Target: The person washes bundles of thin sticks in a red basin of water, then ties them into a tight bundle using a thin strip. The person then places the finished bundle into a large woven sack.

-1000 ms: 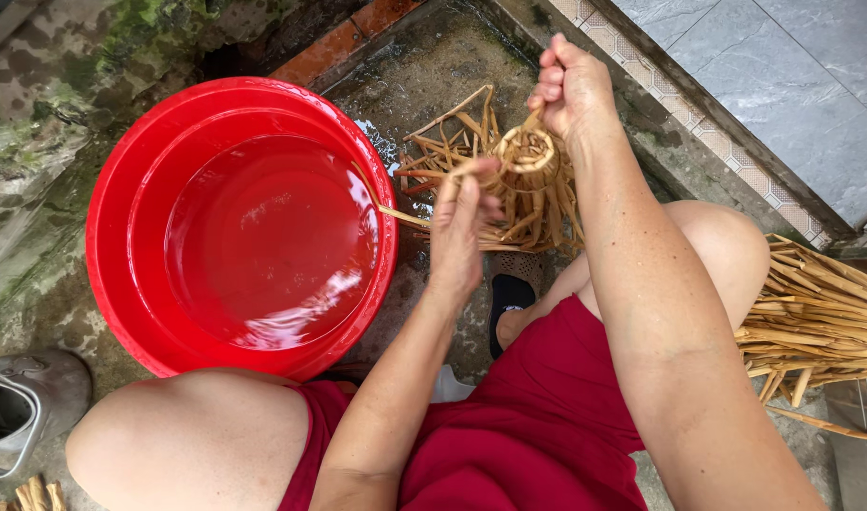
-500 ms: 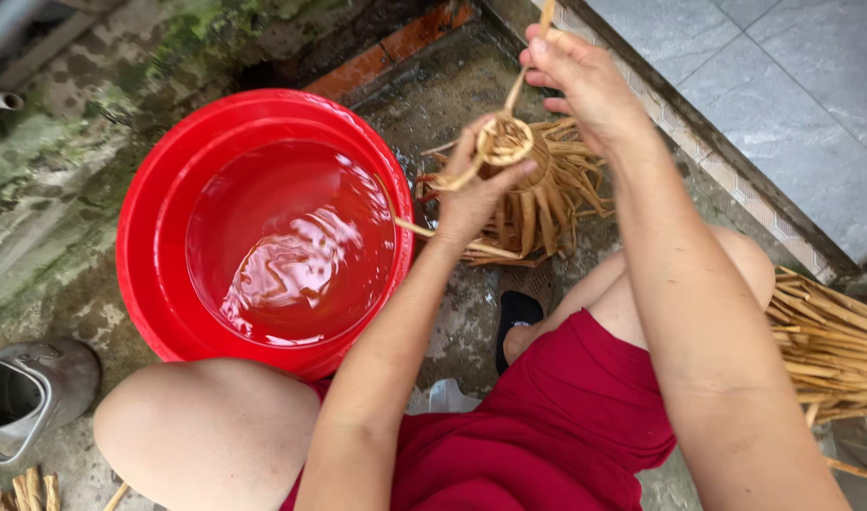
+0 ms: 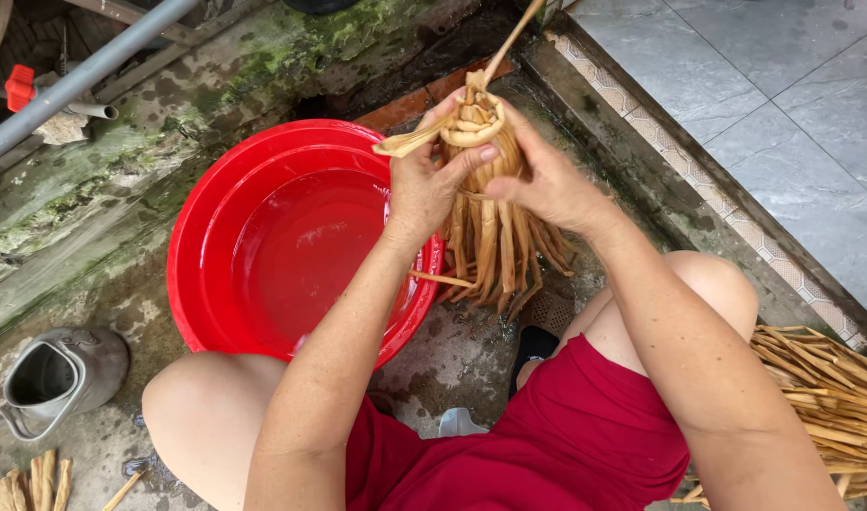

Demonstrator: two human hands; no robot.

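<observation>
now raised: bundle of tan dried reed strips (image 3: 486, 218), formerly low beside round red plastic basin (image 3: 216, 274). left hand (image 3: 424, 189) and right hand (image 3: 547, 185) clamp knotted top; tying advanced.

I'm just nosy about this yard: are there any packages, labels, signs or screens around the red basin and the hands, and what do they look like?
None in view: no package, label, sign or screen.
Only unmarked things: round red plastic basin with water, bundle of tan fibre strips held in both hands, grey metal cup at lower left.
</observation>
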